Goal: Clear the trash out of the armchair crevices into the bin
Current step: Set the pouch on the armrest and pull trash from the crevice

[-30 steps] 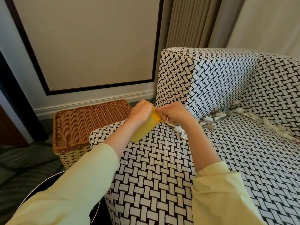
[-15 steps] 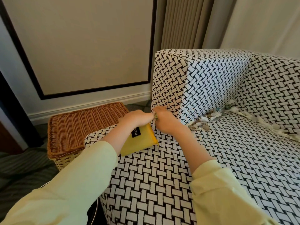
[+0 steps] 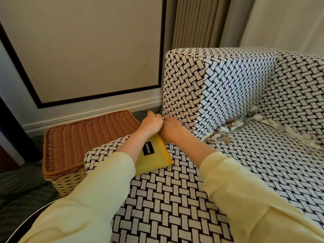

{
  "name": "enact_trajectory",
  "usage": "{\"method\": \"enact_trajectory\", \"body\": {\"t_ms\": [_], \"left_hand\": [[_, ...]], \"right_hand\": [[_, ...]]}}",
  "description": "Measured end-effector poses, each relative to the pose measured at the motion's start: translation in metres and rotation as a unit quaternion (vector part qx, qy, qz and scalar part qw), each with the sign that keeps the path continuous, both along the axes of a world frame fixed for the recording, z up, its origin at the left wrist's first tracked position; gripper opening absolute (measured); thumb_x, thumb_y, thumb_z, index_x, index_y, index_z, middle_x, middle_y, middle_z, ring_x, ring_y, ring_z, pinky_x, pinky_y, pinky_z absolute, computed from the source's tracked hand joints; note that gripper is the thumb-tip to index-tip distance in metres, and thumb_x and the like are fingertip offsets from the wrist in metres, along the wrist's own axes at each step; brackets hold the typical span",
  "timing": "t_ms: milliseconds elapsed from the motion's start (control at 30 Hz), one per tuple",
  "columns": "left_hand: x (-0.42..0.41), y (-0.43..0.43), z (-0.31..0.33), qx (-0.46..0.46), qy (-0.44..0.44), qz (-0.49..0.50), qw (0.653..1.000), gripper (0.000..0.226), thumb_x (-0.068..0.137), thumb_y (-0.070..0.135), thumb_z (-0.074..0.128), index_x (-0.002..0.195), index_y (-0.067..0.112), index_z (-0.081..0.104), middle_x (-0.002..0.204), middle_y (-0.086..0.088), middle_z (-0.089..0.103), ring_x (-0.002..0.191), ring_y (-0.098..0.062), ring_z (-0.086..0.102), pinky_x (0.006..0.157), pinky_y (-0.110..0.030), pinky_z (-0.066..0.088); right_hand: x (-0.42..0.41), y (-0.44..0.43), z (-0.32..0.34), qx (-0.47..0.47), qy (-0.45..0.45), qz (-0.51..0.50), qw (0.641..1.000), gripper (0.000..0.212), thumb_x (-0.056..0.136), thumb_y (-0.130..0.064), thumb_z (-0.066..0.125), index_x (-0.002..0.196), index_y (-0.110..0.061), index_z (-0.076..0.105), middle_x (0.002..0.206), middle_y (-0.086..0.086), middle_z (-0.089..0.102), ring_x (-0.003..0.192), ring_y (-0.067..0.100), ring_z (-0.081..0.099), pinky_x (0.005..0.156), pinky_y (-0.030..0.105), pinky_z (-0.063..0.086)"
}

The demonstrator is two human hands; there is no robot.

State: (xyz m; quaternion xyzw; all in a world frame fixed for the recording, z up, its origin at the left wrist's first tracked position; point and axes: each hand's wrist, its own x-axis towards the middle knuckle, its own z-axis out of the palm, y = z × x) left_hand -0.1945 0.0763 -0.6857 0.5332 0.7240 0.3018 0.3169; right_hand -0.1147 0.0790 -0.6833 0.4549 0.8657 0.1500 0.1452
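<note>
My left hand is curled in a fist at the front corner of the armchair's left arm. A yellow cloth with a black label lies on the seat under that wrist, and its upper end disappears into the fist. My right hand touches the left one, with its fingers tucked out of sight at the base of the arm. Shredded paper trash fills the crevice along the arm. More white scraps lie along the back crevice. The bin's dark rim shows at the lower left.
A lidded wicker basket stands on the floor against the chair's left side. The panelled wall and curtains are behind the chair. Dark carpet lies between the basket and the bin.
Both hands moved left along the arm crevice to the chair's front corner. The yellow cloth went from held upright to lying flat on the seat.
</note>
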Motion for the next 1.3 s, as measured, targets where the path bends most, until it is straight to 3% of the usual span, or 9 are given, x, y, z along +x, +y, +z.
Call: {"method": "enact_trajectory", "body": {"t_ms": [167,333,533,700,800,933,1033,1167,1300], "left_hand": [[0.005,0.0,0.0,-0.002,-0.012,-0.021,1.0,0.047,0.1,0.027,0.023,0.14,0.002,0.023,0.14,-0.021,0.04,0.124,-0.031,0.042,0.087,-0.03,0.032],[0.009,-0.003,0.002,-0.006,-0.004,-0.042,0.999,0.047,0.1,0.028,0.023,0.141,0.005,0.023,0.141,-0.018,0.04,0.124,-0.029,0.043,0.084,-0.029,0.03],[0.011,-0.01,0.0,-0.016,0.025,-0.076,0.997,0.049,0.099,0.025,0.025,0.143,0.005,0.02,0.141,-0.02,0.04,0.123,-0.03,0.045,0.091,-0.031,0.036],[0.013,-0.015,0.005,-0.011,0.047,-0.102,0.994,0.05,0.099,0.024,0.026,0.145,0.005,0.016,0.138,-0.017,0.044,0.111,-0.026,0.05,0.079,-0.028,0.038],[0.02,-0.016,0.008,-0.021,0.074,-0.122,0.989,0.05,0.098,0.02,0.028,0.145,0.004,0.018,0.139,-0.015,0.043,0.106,-0.021,0.047,0.069,-0.025,0.036],[0.029,-0.022,0.01,-0.033,0.144,-0.145,0.978,0.049,0.094,0.012,0.034,0.142,0.004,0.029,0.14,-0.015,0.041,0.123,-0.027,0.044,0.091,-0.029,0.038],[0.036,-0.027,0.016,-0.034,0.176,-0.18,0.967,0.038,0.091,0.009,0.037,0.128,0.003,0.044,0.118,-0.012,0.051,0.104,-0.024,0.049,0.081,-0.029,0.039],[0.05,-0.028,0.012,-0.027,0.172,-0.199,0.964,0.044,0.09,0.009,0.042,0.132,0.002,0.031,0.123,-0.018,0.05,0.11,-0.031,0.05,0.078,-0.031,0.037],[0.051,-0.034,0.009,-0.012,0.195,-0.209,0.958,0.058,0.09,0.011,0.045,0.141,0.004,0.018,0.122,-0.016,0.051,0.108,-0.029,0.052,0.08,-0.031,0.04]], "right_hand": [[0.008,-0.004,-0.006,0.064,-0.034,0.043,0.996,0.043,0.095,-0.025,0.043,0.138,-0.017,0.041,0.146,0.006,0.039,0.138,0.024,0.024,0.112,0.032,0.018],[0.017,-0.015,-0.003,0.066,-0.037,0.05,0.996,0.037,0.095,-0.022,0.043,0.131,-0.016,0.048,0.138,0.003,0.048,0.133,0.021,0.032,0.111,0.031,0.02],[0.013,-0.015,0.0,0.045,-0.097,0.027,0.994,0.046,0.096,-0.025,0.039,0.141,-0.015,0.035,0.146,0.009,0.036,0.136,0.023,0.03,0.113,0.033,0.021],[0.022,-0.025,0.006,0.041,-0.129,0.046,0.99,0.038,0.098,-0.022,0.037,0.135,-0.017,0.043,0.141,0.004,0.043,0.131,0.021,0.036,0.108,0.031,0.024],[0.036,-0.033,0.004,0.058,-0.098,0.06,0.992,0.035,0.097,-0.021,0.035,0.128,-0.015,0.049,0.135,0.002,0.049,0.127,0.02,0.04,0.107,0.03,0.024],[0.048,-0.043,-0.005,0.074,-0.073,0.061,0.993,0.033,0.097,-0.02,0.034,0.123,-0.013,0.053,0.126,0.003,0.056,0.119,0.021,0.044,0.102,0.03,0.028],[0.054,-0.051,-0.011,0.07,-0.039,0.028,0.996,0.036,0.097,-0.021,0.033,0.127,-0.012,0.05,0.13,0.005,0.052,0.122,0.023,0.039,0.104,0.033,0.026],[0.076,-0.065,-0.016,0.066,0.088,-0.031,0.993,0.03,0.095,-0.02,0.039,0.117,-0.011,0.056,0.121,0.005,0.058,0.121,0.025,0.038,0.103,0.039,0.026],[0.086,-0.073,-0.018,0.095,0.225,-0.125,0.962,0.033,0.095,-0.038,0.039,0.108,-0.02,0.065,0.12,0.0,0.057,0.12,0.026,0.04,0.106,0.047,0.021]]}}
